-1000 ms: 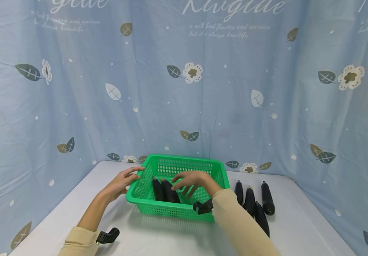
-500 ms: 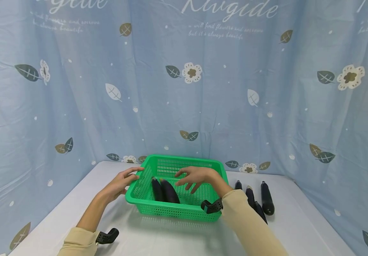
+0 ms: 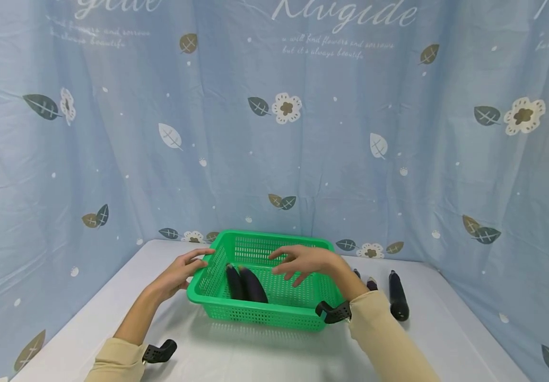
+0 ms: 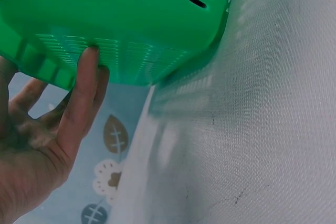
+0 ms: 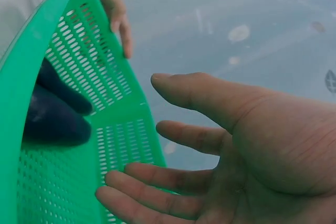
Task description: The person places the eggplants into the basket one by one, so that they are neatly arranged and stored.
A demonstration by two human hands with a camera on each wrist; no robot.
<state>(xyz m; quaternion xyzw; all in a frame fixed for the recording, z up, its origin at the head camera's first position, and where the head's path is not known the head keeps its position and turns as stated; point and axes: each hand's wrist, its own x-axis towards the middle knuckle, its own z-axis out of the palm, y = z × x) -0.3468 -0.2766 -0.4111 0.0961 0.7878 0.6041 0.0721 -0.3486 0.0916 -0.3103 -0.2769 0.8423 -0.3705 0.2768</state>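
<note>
A green plastic basket (image 3: pixel 267 317) with slotted walls stands on the table, and two dark eggplants (image 3: pixel 253 286) lie side by side in its left part. My left hand (image 3: pixel 179 275) holds the basket's left rim. In the left wrist view, some fingers (image 4: pixel 83 95) lie against the outer wall below the rim, while others go behind the rim. Over the right half of the basket hovers my right hand (image 3: pixel 305 261), fingers spread and loosely bent, with nothing in it. The right wrist view shows its palm facing the camera, apart from the eggplants (image 5: pixel 58 114).
Right of the basket, one eggplant (image 3: pixel 398 297) lies in full view on the white table (image 3: pixel 451 329). Tips of others, such as an eggplant (image 3: pixel 372 284), show beside the right sleeve (image 3: pixel 389 334), which hides the rest. A patterned blue curtain (image 3: pixel 331 159) hangs behind.
My right hand has drawn away from the eggplants in the basket, moving right and slightly up. Its sleeve now covers more of the eggplants on the table. The left hand stays put.
</note>
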